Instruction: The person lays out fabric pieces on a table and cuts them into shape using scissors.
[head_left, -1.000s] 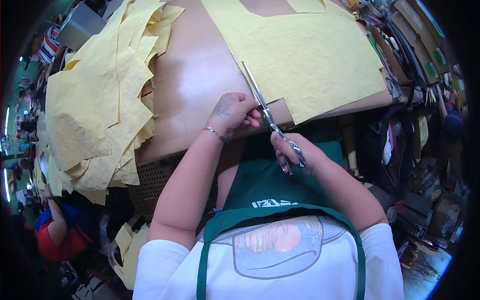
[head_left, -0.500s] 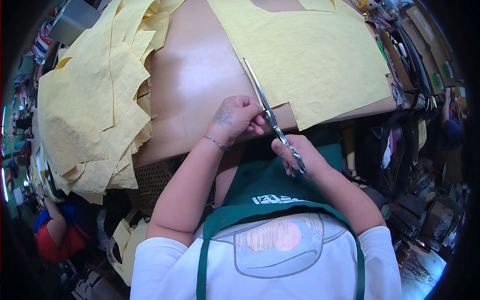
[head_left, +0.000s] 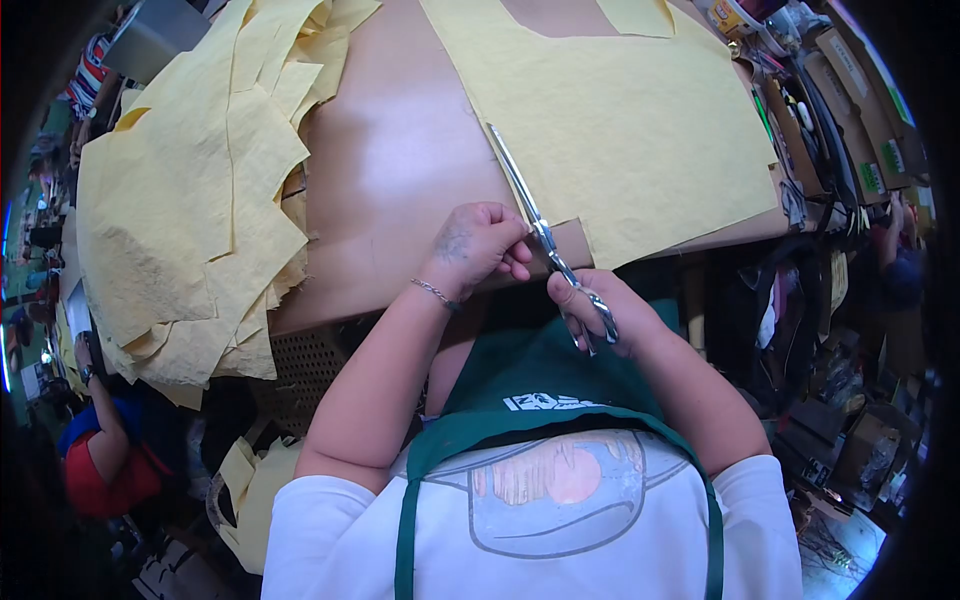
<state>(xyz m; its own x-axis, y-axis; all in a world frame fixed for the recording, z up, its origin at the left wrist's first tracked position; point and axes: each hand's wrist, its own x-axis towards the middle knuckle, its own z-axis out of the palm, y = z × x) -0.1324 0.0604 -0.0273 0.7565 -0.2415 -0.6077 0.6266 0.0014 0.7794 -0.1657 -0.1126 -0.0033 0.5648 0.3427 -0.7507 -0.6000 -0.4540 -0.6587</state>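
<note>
My right hand [head_left: 612, 312] is closed around the handles of long metal scissors [head_left: 556, 256]. Their blades point away from me, along the left edge of a large yellow sheet [head_left: 650, 130] on the table. My left hand [head_left: 482, 243] is just left of the scissors' pivot, fingers curled and thumb pressed to the index finger. A narrow yellow edge runs along the blades to those fingertips, which appear to pinch it, though the grip is mostly hidden. A rectangular notch shows in the sheet's near edge, right of the scissors.
A stack of yellow cut pieces [head_left: 180, 210] overhangs the brown table [head_left: 385, 150] on the left. Boxes with tools [head_left: 800, 130] line the right side. More yellow pieces [head_left: 255, 500] lie in a container below left. A person in red [head_left: 110, 465] is at far left.
The view has shifted slightly, so the table and sheet appear a little lower. Both hands keep nearly the same places beside the scissors. At far left, the other person's forearm has moved.
</note>
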